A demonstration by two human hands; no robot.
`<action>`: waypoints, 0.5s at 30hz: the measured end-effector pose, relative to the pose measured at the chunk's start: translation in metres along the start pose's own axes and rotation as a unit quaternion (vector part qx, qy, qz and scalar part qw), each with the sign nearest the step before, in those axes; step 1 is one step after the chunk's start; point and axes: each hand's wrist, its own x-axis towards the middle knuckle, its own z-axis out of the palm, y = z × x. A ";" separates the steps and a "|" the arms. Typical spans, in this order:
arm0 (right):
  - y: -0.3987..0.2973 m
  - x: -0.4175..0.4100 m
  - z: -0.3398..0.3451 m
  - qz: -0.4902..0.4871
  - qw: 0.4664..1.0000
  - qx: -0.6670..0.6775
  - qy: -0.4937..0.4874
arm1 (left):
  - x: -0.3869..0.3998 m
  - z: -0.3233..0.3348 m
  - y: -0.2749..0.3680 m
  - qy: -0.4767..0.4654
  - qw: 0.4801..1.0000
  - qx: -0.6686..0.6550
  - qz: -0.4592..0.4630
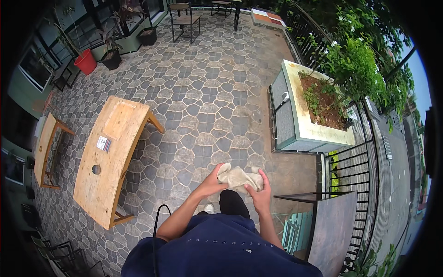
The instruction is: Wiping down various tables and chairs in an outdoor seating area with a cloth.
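A crumpled beige cloth (238, 177) is stretched between my two hands, in front of my body and above the patterned tile floor. My left hand (211, 182) grips its left end, thumb in front and fingers behind. At the right end, my right hand (259, 192) pinches the cloth, with the fingers pointing up. Off to the left, a wooden table (114, 152) bears a small box or packet (103, 143) with a printed face and a round dark ashtray-like dish (96, 169).
A raised planter (301, 135) with a flowering shrub stands at the right, beside a black metal railing (349, 176). Nearer on the right is a dark-topped table (332, 228). A wooden bench (46, 152) is at the far left; potted plants and a chair (185, 20) are farther off.
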 end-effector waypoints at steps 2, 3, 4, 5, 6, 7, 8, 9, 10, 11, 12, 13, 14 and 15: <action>-0.005 0.032 0.004 -0.009 1.000 -0.005 -0.022 | 0.014 -0.009 0.019 -0.038 0.999 0.020 0.027; -0.003 0.049 0.004 -0.044 0.996 -0.037 -0.074 | 0.024 -0.013 0.029 -0.077 0.995 0.037 0.055; -0.004 0.068 0.004 -0.078 0.987 -0.068 -0.124 | 0.034 -0.016 0.040 -0.086 0.995 0.048 0.033; -0.007 0.089 0.003 -0.079 0.987 -0.064 -0.121 | 0.053 -0.024 0.041 -0.088 0.994 0.052 0.032; -0.018 0.110 0.005 -0.083 0.977 -0.091 -0.177 | 0.069 -0.033 0.040 -0.103 0.989 0.105 0.004; -0.031 0.130 0.006 -0.086 0.962 -0.117 -0.230 | 0.083 -0.039 0.045 -0.120 0.980 0.157 -0.024; -0.044 0.150 0.006 -0.082 0.950 -0.149 -0.261 | 0.094 -0.042 0.051 -0.099 0.983 0.154 -0.021; -0.056 0.174 0.008 -0.084 0.951 -0.147 -0.259 | 0.110 -0.046 0.063 -0.100 0.982 0.158 -0.021; -0.068 0.197 0.011 -0.097 0.938 -0.166 -0.288 | 0.125 -0.049 0.079 -0.087 0.986 0.133 -0.055; -0.078 0.222 0.013 -0.109 0.924 -0.185 -0.317 | 0.140 -0.053 0.094 -0.074 0.988 0.108 -0.088; -0.087 0.245 0.015 -0.108 0.924 -0.186 -0.318 | 0.154 -0.056 0.108 -0.032 0.986 0.152 -0.059; -0.095 0.269 0.017 -0.102 0.919 -0.194 -0.327 | 0.167 -0.061 0.118 -0.031 0.987 0.149 -0.059; -0.102 0.290 0.019 -0.095 0.914 -0.203 -0.338 | 0.180 -0.068 0.126 -0.003 0.987 0.157 -0.030; -0.109 0.309 0.023 -0.097 0.911 -0.206 -0.345 | 0.194 -0.075 0.133 0.031 0.986 0.163 0.001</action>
